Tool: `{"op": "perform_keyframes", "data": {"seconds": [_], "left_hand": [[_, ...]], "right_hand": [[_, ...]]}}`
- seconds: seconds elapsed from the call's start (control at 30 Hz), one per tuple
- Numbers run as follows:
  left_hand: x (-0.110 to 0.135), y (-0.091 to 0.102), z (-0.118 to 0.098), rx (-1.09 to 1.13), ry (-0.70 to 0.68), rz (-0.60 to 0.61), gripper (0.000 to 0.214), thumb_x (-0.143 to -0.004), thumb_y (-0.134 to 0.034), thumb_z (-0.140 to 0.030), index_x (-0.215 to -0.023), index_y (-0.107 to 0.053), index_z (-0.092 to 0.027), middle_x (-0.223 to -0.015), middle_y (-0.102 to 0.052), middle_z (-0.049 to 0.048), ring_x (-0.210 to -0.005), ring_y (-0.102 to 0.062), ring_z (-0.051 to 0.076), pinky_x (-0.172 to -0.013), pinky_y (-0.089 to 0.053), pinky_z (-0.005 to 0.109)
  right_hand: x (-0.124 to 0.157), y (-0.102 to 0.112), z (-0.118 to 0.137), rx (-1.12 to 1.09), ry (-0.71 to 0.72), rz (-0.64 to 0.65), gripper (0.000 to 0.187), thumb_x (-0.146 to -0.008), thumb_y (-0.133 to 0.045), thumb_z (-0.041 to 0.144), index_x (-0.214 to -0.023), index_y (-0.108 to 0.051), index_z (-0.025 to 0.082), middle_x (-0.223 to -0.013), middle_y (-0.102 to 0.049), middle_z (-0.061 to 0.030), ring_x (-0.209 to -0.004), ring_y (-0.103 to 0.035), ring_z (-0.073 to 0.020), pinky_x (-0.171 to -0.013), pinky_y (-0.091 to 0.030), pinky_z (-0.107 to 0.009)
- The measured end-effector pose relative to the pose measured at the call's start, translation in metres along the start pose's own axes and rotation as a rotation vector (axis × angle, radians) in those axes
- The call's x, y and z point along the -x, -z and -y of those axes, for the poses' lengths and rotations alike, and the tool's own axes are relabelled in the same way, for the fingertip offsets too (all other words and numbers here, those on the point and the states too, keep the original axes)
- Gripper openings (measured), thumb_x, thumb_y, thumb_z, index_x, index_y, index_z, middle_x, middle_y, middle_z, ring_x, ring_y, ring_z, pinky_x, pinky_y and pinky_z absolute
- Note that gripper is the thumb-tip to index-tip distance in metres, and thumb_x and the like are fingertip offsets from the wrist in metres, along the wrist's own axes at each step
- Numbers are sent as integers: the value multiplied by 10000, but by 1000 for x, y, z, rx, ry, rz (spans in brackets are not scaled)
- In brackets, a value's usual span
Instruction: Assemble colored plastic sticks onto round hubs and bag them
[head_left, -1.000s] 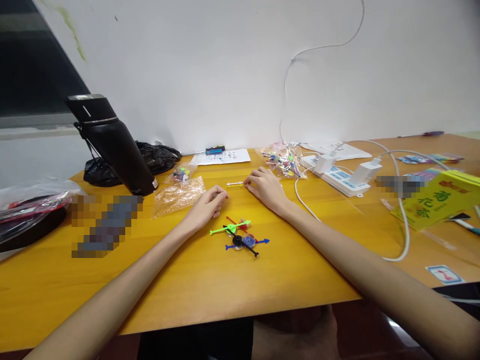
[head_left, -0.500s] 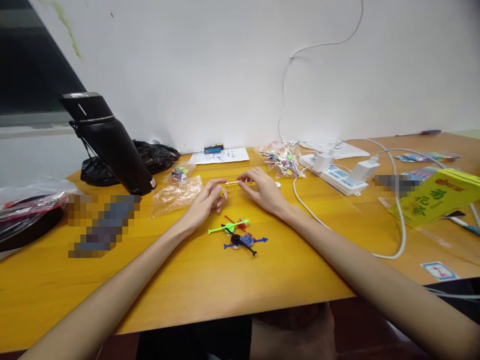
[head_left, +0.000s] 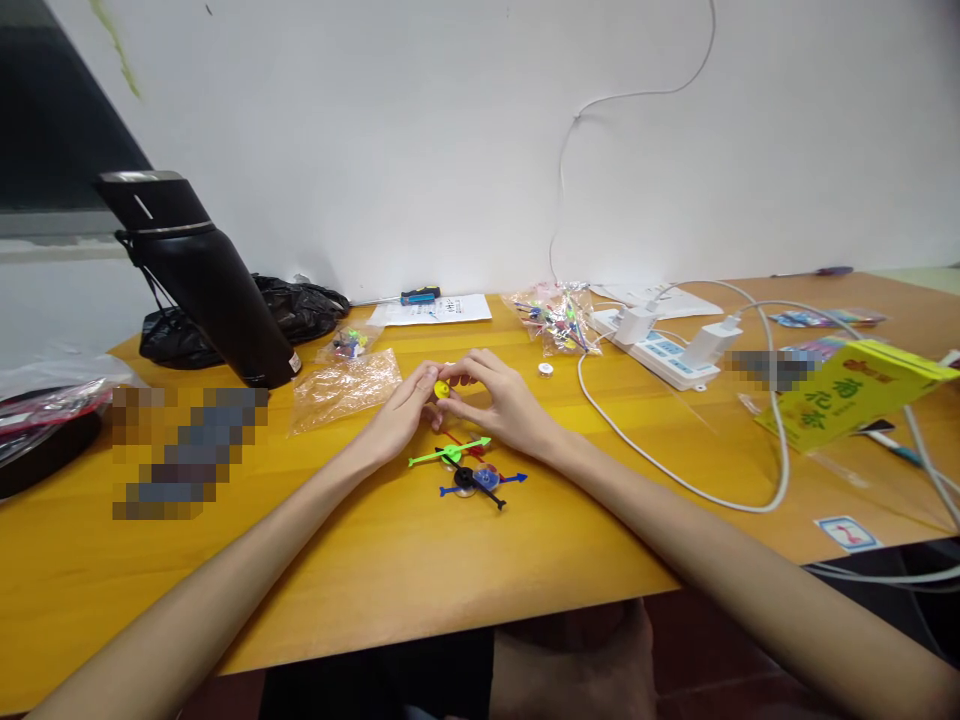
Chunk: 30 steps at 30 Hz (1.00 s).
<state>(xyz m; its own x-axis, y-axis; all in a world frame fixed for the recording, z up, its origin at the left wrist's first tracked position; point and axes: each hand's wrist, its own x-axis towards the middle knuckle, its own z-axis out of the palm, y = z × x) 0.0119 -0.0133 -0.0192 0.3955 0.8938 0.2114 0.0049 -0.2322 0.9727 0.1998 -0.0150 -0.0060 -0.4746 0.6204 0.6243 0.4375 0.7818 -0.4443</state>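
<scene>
My left hand [head_left: 403,412] and my right hand [head_left: 504,402] meet above the table, fingertips closed around a small yellow round piece [head_left: 442,388]. The left fingers pinch it from the left. A yellow arrow seems to be in the right fingers, mostly hidden by them. Just below the hands lie several plastic arrow spinners with round hubs: a green arrow [head_left: 469,447], a black arrow [head_left: 491,493], a blue arrow [head_left: 516,479] and a partly covered red one. Clear discs show under some hubs.
A small white round piece [head_left: 545,370] lies right of my hands. Behind are bags of colourful parts [head_left: 551,318], a flat clear bag [head_left: 349,390] and a screwdriver [head_left: 420,296]. A black bottle [head_left: 214,290] stands left; a power strip [head_left: 667,358], cables and a yellow packet [head_left: 851,390] are right.
My right hand has moved left, from the yellow arrow's spot on the table to my left hand. The arrow no longer shows there. The white round piece is now uncovered.
</scene>
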Motion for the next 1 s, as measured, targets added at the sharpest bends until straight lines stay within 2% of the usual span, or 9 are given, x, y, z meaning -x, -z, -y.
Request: {"op": "perform_keyframes", "data": {"seconds": [0.17,0.3,0.6,0.7,0.83,1.0], "left_hand": [[-5,6,5,-153,-17,-115,385,-1023,-389,-513,-1017,-593,-186,-831,-579,19,-681,-463,144,-662,-399,266],[-7,10,7,-209,28,-99,363,-1033,-370,-466,-1056,-594,-181,-810,-591,15,-675,-457,147,-663,-376,267],[-6,11,10,-211,2,-61,303,-1023,-414,-429,-1072,-598,-194,-791,-587,7,-678,-455,149,-671,-357,269],[-6,12,9,-203,2,-43,286,-1020,-423,-407,-1071,-605,-192,-788,-585,10,-688,-462,151,-689,-360,274],[-4,11,5,-261,-4,-6,244,-994,-470,-372,-1069,-624,-199,-810,-598,17,-728,-485,162,-708,-366,283],[3,7,-9,-383,-32,155,173,-935,-569,-332,-988,-682,-212,-958,-658,54,-799,-523,183,-729,-369,296]], "right_hand": [[-2,7,-12,4,-30,-76,218,-965,-627,312,-1160,-622,215,-1062,-682,-53,-983,-632,-185,-902,-510,-326],[-2,18,-30,119,-96,-152,206,-954,-628,320,-1129,-629,210,-1058,-688,-65,-949,-629,-198,-886,-505,-337],[6,52,-70,444,-299,-262,202,-916,-607,303,-1090,-661,214,-1002,-705,-68,-984,-623,-240,-891,-465,-368],[10,59,-80,511,-379,-225,193,-881,-627,295,-1041,-682,202,-1010,-720,-76,-1007,-625,-257,-879,-467,-374],[14,57,-83,596,-450,-115,156,-859,-641,293,-965,-702,195,-1004,-741,-73,-977,-637,-264,-838,-474,-373],[15,54,-83,667,-528,-50,171,-848,-646,302,-965,-715,198,-981,-753,-75,-971,-645,-273,-826,-479,-379]]}}
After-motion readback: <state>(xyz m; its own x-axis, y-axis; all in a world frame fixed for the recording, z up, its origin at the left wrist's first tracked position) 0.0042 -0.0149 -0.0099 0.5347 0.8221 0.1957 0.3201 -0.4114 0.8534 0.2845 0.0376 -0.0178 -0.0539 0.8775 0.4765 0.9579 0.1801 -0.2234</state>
